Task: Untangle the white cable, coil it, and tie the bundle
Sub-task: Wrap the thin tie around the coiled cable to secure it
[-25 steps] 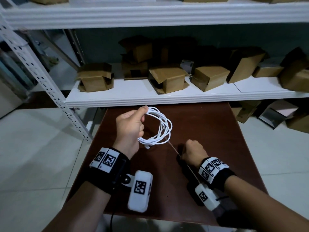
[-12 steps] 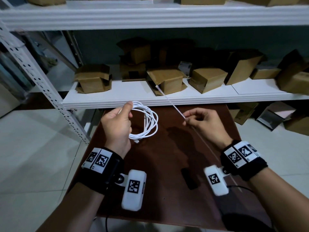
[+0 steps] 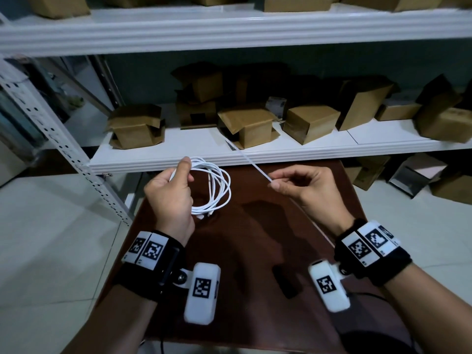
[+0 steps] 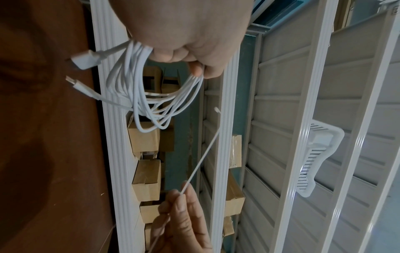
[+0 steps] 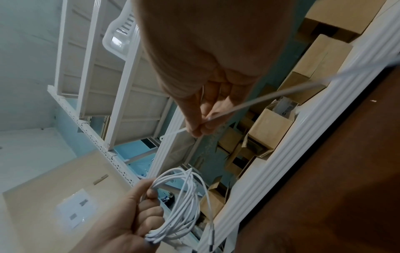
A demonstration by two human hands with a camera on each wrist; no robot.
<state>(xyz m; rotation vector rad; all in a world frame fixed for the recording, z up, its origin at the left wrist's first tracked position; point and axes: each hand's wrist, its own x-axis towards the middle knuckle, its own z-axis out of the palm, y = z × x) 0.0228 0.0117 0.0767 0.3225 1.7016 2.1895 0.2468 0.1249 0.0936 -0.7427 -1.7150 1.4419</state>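
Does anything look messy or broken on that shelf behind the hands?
Yes. The cardboard boxes on the white shelf sit tilted and jumbled, with flaps hanging open. The coiled white cable in the left hand looks tidy.

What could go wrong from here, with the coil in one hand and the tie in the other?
1. The left hand grips the coil on one side only; the free loops look loose and could spread before the tie goes round.
2. The right hand pinches the tie partway along, so its long free end may wobble and miss the loops.
3. Both plugs stick out of the bundle and could snag or end up outside the tie.
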